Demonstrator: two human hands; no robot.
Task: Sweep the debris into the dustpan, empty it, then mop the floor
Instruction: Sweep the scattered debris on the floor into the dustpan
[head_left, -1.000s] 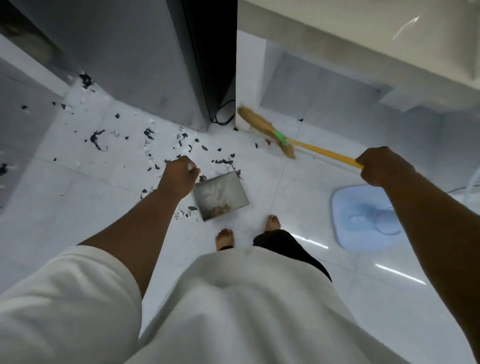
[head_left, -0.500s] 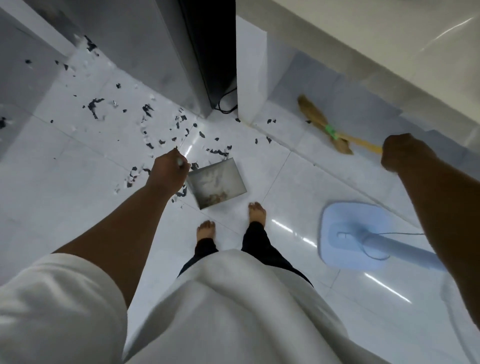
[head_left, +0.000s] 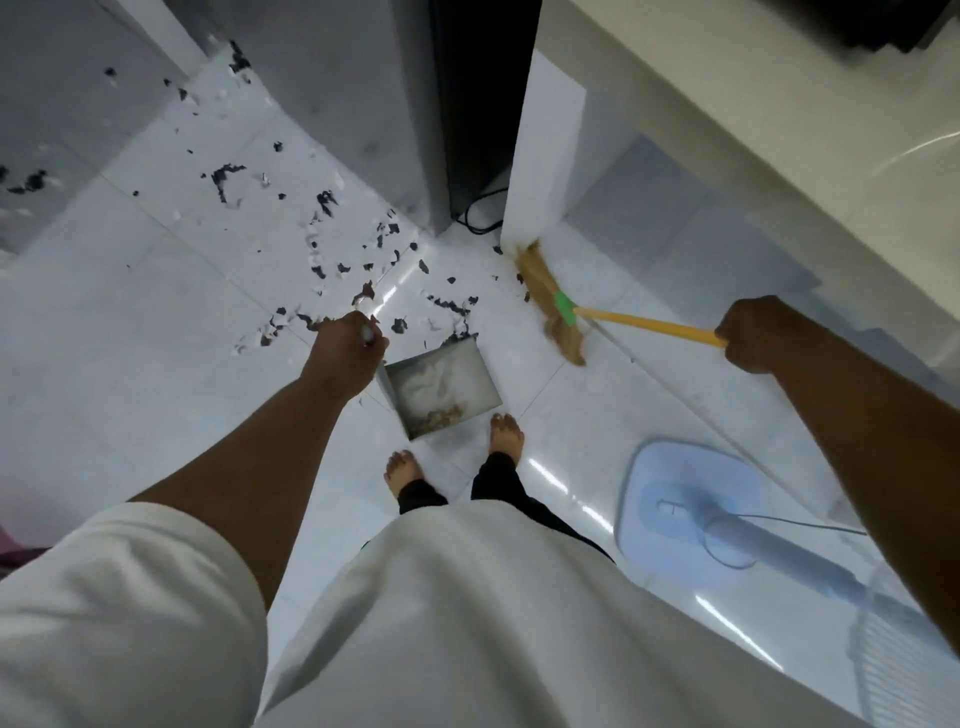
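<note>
My left hand (head_left: 345, 353) grips the upright handle of a grey metal dustpan (head_left: 441, 389) that stands on the white tile floor just in front of my bare feet. Some dust and brownish bits lie inside the pan. My right hand (head_left: 761, 332) holds the yellow handle of a straw broom (head_left: 550, 306) with a green band; its bristles touch the floor by the white pillar. Black and white debris (head_left: 322, 260) is scattered over the tiles to the left and ahead of the dustpan.
A grey appliance (head_left: 353, 114) and a white pillar (head_left: 545, 156) stand ahead, with a dark gap and a black cable (head_left: 478, 213) between them. A counter edge (head_left: 779, 130) runs along the right. A light-blue fan base (head_left: 691, 499) sits on the floor at right.
The broom head swung left from under the counter to the pillar's foot, closer to the dustpan. The left hand and dustpan stay in place.
</note>
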